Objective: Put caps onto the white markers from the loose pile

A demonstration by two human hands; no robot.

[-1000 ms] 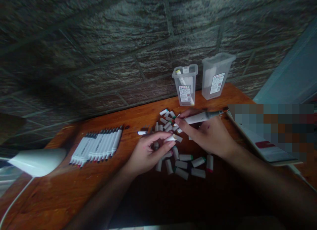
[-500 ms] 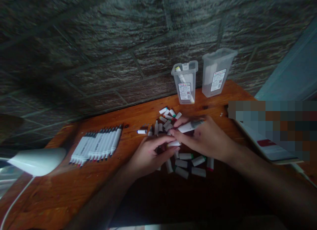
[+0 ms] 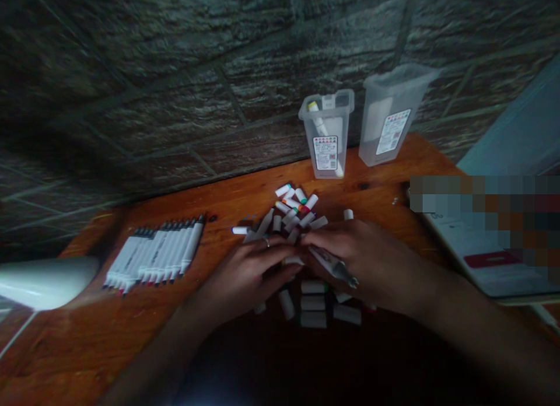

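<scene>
My left hand (image 3: 249,272), with a ring on one finger, is closed around a white marker cap (image 3: 294,260) between thumb and fingers. My right hand (image 3: 371,257) grips an uncapped marker (image 3: 335,267), its dark tip end pointing down and toward me. Both hands meet over a heap of loose marker caps (image 3: 290,217), white with coloured ends. Nearer to me, three caps lie stacked in a row beside another cap (image 3: 347,314). A cap with a blue end (image 3: 241,230) sits beyond my left hand. My hands hide part of the heap.
A row of uncapped markers (image 3: 157,251) lies on the wooden table (image 3: 144,347) at left, beside a white lamp (image 3: 48,280). One clear bin (image 3: 327,132) with a yellow-ended marker and another clear bin (image 3: 389,117) stand by the brick wall. A tablet (image 3: 485,260) lies at right.
The marker in my right hand has swung from pointing up and right to pointing down toward me. Some nearer caps now lie in a neat row. The view has shifted slightly.
</scene>
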